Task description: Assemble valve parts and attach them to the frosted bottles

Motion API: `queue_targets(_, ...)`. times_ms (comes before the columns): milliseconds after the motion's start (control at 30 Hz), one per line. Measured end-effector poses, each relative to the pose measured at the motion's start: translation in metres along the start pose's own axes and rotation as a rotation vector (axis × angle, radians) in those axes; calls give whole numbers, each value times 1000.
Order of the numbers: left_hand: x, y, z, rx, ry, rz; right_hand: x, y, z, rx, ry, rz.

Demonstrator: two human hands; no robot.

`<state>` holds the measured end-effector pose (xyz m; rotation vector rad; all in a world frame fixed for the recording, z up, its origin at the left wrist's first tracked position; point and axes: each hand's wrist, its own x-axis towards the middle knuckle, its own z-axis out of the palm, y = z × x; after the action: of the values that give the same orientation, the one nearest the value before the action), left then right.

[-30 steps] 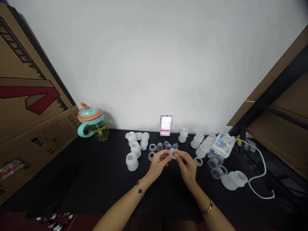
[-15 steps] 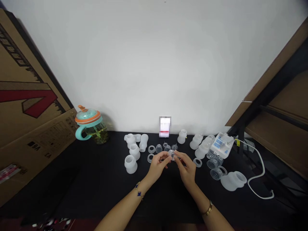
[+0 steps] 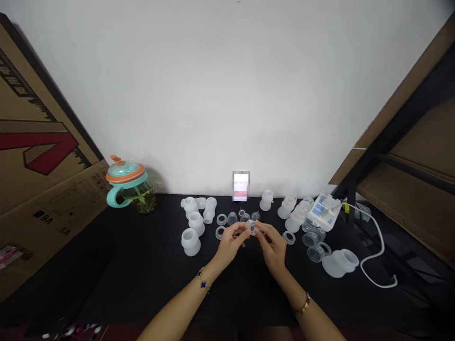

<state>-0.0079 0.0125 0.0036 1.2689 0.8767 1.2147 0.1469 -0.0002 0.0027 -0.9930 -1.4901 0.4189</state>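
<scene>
My left hand (image 3: 231, 242) and my right hand (image 3: 273, 246) meet over the black table (image 3: 142, 265), fingertips pinched together on one small clear plastic cap (image 3: 251, 226). Both hands hold it just above the tabletop. Behind the hands lie several small clear cups and rings (image 3: 232, 218). Frosted white bottle-shaped parts (image 3: 191, 241) stand to the left of my left hand. A clear ring (image 3: 288, 237) lies right of my right hand.
A teal and orange lidded cup (image 3: 128, 185) stands at the back left beside a cardboard box (image 3: 39, 156). A white device (image 3: 323, 211) with a white cable (image 3: 377, 255) sits at the right, with more frosted parts (image 3: 339, 263) nearby. A dark slanted frame (image 3: 398, 137) rises at the right.
The view has shifted slightly to the right, so everything sits a little further left. Both hands stay pinched on the clear cap with only small finger movements.
</scene>
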Motion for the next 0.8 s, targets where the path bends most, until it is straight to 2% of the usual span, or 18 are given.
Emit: queue_targets(800,2,-6,-3,18,-35,30,-2,2,0,36,4,39)
